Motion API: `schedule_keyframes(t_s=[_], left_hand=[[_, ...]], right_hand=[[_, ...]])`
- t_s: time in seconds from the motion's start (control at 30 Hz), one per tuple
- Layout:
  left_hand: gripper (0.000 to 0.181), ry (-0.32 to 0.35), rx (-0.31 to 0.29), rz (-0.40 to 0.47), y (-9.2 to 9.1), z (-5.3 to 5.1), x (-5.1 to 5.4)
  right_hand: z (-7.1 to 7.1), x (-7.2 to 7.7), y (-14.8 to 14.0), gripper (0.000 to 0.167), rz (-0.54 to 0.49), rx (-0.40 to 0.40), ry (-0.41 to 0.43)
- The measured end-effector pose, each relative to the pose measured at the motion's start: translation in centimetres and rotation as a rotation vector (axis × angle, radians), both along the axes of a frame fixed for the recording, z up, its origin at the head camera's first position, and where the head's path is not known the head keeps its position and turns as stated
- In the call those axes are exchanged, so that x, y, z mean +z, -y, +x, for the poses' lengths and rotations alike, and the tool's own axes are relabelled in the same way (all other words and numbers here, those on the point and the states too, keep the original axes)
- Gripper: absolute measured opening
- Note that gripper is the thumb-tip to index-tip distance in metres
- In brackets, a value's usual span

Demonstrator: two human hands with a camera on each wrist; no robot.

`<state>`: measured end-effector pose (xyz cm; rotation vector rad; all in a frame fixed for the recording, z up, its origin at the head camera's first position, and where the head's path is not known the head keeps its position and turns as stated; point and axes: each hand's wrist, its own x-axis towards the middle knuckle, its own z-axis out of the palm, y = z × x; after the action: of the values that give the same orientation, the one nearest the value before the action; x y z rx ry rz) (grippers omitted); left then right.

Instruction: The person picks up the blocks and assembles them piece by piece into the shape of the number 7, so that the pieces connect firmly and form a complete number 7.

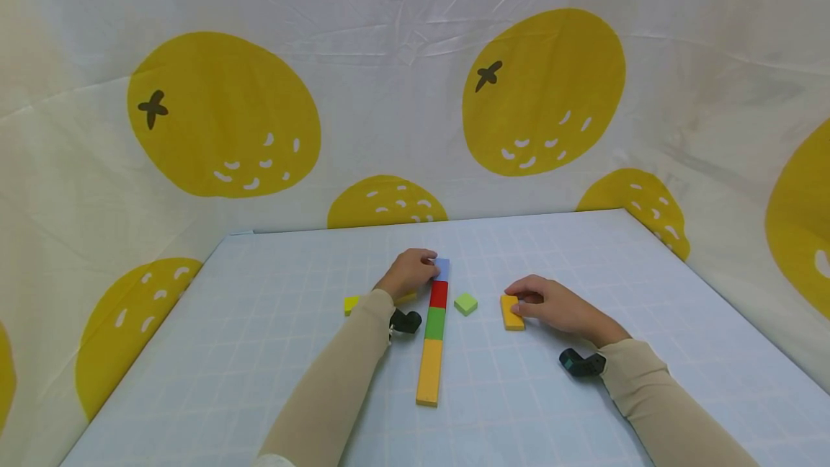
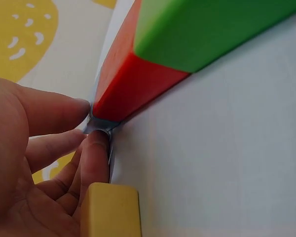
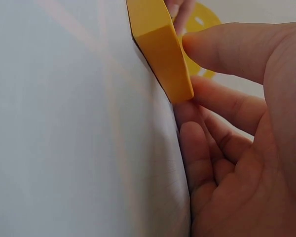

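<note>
A straight row of blocks runs away from me in the head view: a long orange-yellow block (image 1: 429, 373), a green block (image 1: 435, 323), a red block (image 1: 438, 295) and a blue block (image 1: 443, 267) at the far end. Thumb and fingers of my left hand (image 1: 407, 270) pinch the blue block, mostly hidden by them in the left wrist view. To the right of the row, my right hand (image 1: 554, 305) holds an orange block (image 3: 163, 49) between thumb and fingers, low at the table surface.
Between the row and the right hand lies a light green block (image 1: 465, 303). Yellow pieces, one a yellow block (image 1: 351, 305), lie left of the row, partly behind the left wrist. A pale checked cloth (image 1: 519, 409) covers the table; a fruit-print curtain (image 1: 402, 114) hangs behind.
</note>
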<state>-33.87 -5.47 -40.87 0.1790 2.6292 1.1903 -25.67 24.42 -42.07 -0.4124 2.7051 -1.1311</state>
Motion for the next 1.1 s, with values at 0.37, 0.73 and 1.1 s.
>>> schedule_keyframes(t_s=[0.37,0.73,1.1], left_hand=[[0.043,-0.024,-0.017,-0.025,-0.20,0.33,0.00],[0.043,-0.033,-0.017,-0.029,-0.17,0.13,-0.42],[0.042,-0.038,-0.015,-0.016,-0.05,0.03,-0.21]], right_hand=[[0.03,-0.33,-0.05,0.038,0.004,0.004,-0.006],[0.20,-0.29,-0.02,0.039,-0.009,0.010,-0.005],[0.17,0.03,0.05,0.038,-0.002,0.012,-0.011]])
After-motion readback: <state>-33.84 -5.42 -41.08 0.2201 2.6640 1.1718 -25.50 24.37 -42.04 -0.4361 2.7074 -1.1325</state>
